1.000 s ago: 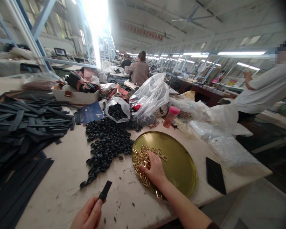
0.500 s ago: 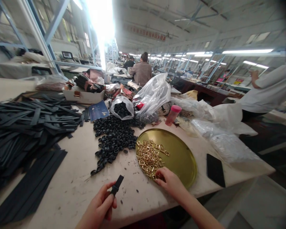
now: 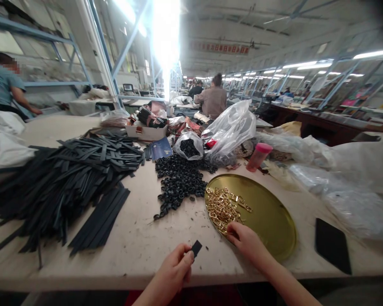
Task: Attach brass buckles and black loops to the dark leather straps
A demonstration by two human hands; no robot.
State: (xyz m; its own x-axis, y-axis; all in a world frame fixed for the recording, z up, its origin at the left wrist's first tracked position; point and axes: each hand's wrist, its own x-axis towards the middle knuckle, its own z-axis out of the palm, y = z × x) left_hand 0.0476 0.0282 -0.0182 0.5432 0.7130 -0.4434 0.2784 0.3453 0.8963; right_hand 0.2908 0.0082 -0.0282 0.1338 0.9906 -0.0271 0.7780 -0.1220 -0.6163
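Note:
My left hand (image 3: 178, 265) is closed on a short black strap (image 3: 196, 248), whose end sticks out past the thumb and fingertips above the table's near part. My right hand (image 3: 241, 238) reaches over the near rim of a round gold tray (image 3: 268, 221). Its fingers are bent together at the edge of a pile of small gold buckles (image 3: 223, 208); whatever is between the fingertips is hidden. Left of the tray lies a heap of small black loops (image 3: 181, 187).
Long black strips (image 3: 83, 165) cover the table's left side, with a neater stack (image 3: 102, 221) nearer me. A pink-lidded jar (image 3: 258, 157), plastic bags (image 3: 230, 131) and a blue booklet (image 3: 161, 148) stand behind. A black phone (image 3: 332, 245) lies right. Other people (image 3: 213, 100) work farther off.
The view has swung to the left, so everything sits farther right and a person at the far left has come into view. The strap and the right hand's place at the buckles stay much the same.

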